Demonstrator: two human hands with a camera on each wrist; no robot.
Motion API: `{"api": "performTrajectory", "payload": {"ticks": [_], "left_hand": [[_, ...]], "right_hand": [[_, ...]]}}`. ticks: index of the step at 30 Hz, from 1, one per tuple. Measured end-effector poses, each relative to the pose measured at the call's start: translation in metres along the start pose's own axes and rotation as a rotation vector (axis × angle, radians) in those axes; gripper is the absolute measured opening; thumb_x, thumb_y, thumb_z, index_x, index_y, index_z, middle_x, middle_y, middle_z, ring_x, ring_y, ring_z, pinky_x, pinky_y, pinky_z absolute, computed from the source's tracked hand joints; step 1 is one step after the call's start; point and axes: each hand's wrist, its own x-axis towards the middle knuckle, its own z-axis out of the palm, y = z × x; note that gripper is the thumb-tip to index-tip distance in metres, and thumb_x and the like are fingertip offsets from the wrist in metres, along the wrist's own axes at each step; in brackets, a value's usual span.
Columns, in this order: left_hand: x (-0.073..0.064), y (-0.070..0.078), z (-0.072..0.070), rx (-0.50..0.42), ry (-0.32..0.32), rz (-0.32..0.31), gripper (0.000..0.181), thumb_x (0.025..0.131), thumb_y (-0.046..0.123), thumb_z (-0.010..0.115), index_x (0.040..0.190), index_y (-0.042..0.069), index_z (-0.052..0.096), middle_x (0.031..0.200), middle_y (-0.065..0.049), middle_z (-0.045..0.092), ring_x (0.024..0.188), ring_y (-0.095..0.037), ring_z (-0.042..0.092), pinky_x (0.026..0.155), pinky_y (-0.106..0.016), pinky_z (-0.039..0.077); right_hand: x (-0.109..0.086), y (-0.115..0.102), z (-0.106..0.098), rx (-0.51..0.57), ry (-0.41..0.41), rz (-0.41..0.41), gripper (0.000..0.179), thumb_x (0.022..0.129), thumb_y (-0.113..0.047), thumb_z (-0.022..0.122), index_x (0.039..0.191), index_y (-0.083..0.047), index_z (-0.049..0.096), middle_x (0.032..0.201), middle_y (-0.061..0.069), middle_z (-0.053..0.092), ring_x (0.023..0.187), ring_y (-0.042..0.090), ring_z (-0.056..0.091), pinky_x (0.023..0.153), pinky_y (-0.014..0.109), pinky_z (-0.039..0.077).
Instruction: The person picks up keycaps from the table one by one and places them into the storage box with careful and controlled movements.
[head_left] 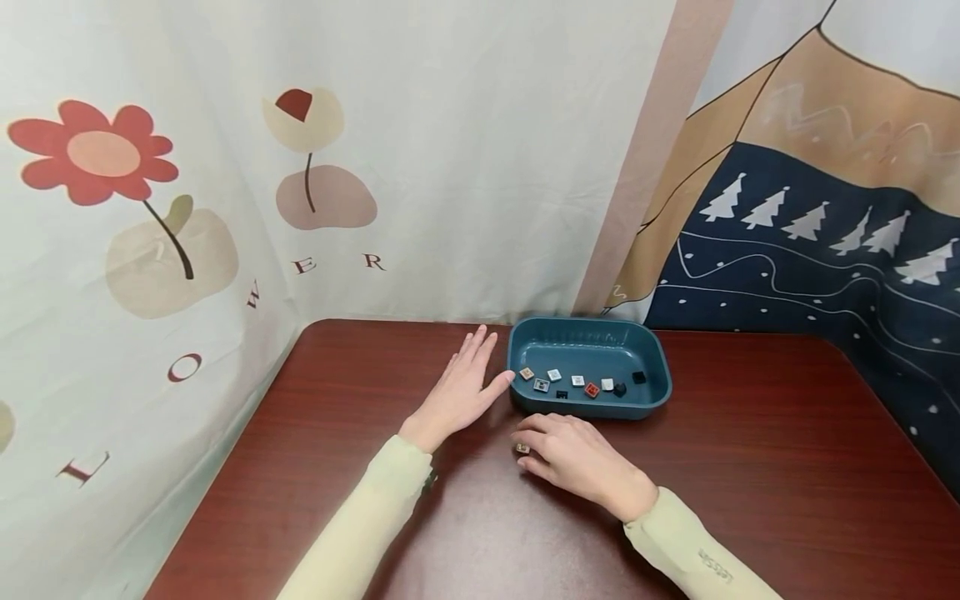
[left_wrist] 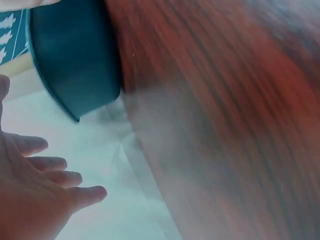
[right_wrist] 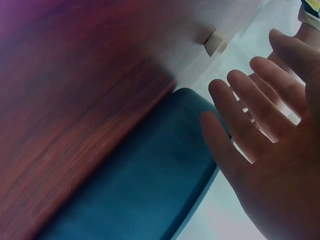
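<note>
A small beige keycap [head_left: 522, 448] rests on the table in front of the tray, between the thumb and fingertips of my right hand [head_left: 576, 457] in the head view. From the right wrist view, that keycap [right_wrist: 216, 44] stands apart from the spread, slightly bent fingers [right_wrist: 240, 117]. My left hand [head_left: 463, 385] is held at the left end of the blue tray [head_left: 666, 385], fingers straight and thumb near its rim. Nothing is in the left palm [left_wrist: 30, 195]. Several keycaps lie in the tray, among them a red one [head_left: 592, 390] and a black one [head_left: 638, 377].
The dark red wooden table [head_left: 750, 467] carries the tray near its back edge. Behind it hangs a pale curtain [head_left: 480, 167] with flower prints, and a navy cloth [head_left: 795, 275] with white trees is at the right.
</note>
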Motion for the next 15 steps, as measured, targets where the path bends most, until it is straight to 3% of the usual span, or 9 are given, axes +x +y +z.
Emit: {"api": "performTrajectory", "payload": {"ticks": [15], "left_hand": [[-0.028, -0.012, -0.018, 0.005, 0.059, -0.039, 0.075, 0.106, 0.055, 0.049, 0.162, 0.008, 0.034, 0.17, -0.011, 0.025, 0.157, -0.033, 0.018, 0.123, -0.056, 0.02]], "right_hand": [[0.007, -0.002, 0.01, -0.05, -0.111, 0.028, 0.027, 0.092, -0.025, 0.081, 0.116, -0.014, 0.078, 0.112, 0.001, 0.07, 0.098, 0.018, 0.067, 0.084, 0.036, 0.058]]}}
